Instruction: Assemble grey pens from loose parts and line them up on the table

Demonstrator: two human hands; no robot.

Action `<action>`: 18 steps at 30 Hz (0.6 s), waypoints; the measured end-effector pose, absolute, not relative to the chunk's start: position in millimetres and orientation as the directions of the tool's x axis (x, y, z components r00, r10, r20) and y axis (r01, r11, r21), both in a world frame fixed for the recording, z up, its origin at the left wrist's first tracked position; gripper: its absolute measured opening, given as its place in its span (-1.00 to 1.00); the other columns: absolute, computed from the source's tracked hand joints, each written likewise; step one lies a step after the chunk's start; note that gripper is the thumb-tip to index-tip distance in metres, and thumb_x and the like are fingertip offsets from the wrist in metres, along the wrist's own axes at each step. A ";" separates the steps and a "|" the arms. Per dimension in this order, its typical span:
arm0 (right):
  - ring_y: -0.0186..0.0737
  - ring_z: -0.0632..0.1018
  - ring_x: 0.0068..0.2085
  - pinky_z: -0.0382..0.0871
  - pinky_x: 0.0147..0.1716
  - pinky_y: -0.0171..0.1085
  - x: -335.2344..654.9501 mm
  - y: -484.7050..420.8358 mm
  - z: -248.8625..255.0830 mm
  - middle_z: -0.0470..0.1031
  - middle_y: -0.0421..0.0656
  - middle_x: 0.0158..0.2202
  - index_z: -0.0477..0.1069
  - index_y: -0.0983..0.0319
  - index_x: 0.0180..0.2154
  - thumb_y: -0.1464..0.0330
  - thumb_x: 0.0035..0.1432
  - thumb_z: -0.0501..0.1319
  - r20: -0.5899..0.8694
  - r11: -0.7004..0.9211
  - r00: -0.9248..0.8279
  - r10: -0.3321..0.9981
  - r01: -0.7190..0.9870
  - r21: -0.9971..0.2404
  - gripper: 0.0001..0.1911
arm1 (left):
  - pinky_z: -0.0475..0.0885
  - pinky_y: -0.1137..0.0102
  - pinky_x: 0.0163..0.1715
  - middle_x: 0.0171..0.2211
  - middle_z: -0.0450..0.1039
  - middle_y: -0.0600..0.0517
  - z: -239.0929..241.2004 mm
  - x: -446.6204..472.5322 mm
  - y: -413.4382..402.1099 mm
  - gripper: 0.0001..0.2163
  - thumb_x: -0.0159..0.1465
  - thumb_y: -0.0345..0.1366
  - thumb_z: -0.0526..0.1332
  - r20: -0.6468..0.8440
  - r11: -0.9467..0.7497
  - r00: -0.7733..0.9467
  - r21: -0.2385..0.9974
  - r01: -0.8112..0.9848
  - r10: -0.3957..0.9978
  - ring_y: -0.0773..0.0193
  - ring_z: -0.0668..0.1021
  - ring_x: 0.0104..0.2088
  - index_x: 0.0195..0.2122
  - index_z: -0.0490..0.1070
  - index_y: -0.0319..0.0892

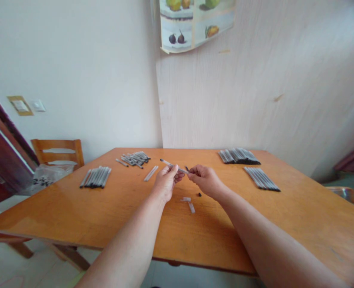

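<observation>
Above the wooden table: left hand pinches a thin grey pen barrel, tilted up-left; right hand, fingers curled shut, grips a small dark piece at the barrel's near end.

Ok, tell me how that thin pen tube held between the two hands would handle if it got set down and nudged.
The pen tube looks straight and unbent in the left hand, so probably stiff. It is slim and round, so likely light and apt to roll on the smooth table. The right hand pinches its end; the glossy barrel may be slippery.
</observation>
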State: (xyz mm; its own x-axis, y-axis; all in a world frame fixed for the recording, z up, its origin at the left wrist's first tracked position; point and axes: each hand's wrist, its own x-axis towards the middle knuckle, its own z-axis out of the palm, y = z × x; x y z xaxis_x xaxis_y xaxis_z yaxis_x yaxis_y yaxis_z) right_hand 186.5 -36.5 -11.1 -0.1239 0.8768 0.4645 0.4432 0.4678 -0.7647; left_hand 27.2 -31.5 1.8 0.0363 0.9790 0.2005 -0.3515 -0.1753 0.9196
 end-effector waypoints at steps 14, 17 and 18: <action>-0.40 0.29 -0.53 0.12 -0.55 -0.38 186.5 -44.5 -2.9 0.35 -0.25 -0.54 0.42 0.28 -0.37 0.30 0.06 0.14 0.466 0.459 -0.111 0.878 0.474 -0.752 -0.82 | 0.39 0.46 -0.38 -0.46 0.52 -0.02 2.6 29.9 -37.0 -0.73 0.06 -0.18 0.35 0.206 -0.176 0.043 0.914 -0.366 0.978 0.35 0.54 -0.46 -0.38 0.34 -0.23; -0.40 0.30 -0.52 0.13 -0.53 -0.38 186.6 -46.0 -1.3 0.36 -0.24 -0.54 0.42 0.28 -0.38 0.32 0.06 0.15 0.479 0.465 -0.106 0.871 0.488 -0.738 -0.84 | 0.39 0.45 -0.38 -0.45 0.52 -0.02 3.1 30.2 -38.0 -0.73 0.06 -0.18 0.35 0.209 -0.180 0.045 0.916 -0.359 0.977 0.35 0.54 -0.45 -0.37 0.34 -0.23; -0.40 0.31 -0.52 0.13 -0.53 -0.38 186.9 -46.7 -0.5 0.36 -0.25 -0.54 0.42 0.28 -0.38 0.32 0.06 0.15 0.483 0.468 -0.106 0.869 0.493 -0.734 -0.84 | 0.39 0.45 -0.37 -0.45 0.52 -0.02 3.2 30.2 -38.1 -0.73 0.06 -0.18 0.35 0.211 -0.180 0.048 0.917 -0.357 0.976 0.35 0.54 -0.45 -0.37 0.34 -0.23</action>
State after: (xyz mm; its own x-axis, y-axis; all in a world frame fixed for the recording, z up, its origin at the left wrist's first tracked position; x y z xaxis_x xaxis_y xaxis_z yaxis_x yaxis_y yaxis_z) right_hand 186.9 -46.7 -0.5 -0.1062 0.8693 0.4828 0.4933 0.4676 -0.7335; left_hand 30.2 -38.1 3.2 0.0482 0.9763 0.2108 -0.3571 -0.1803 0.9165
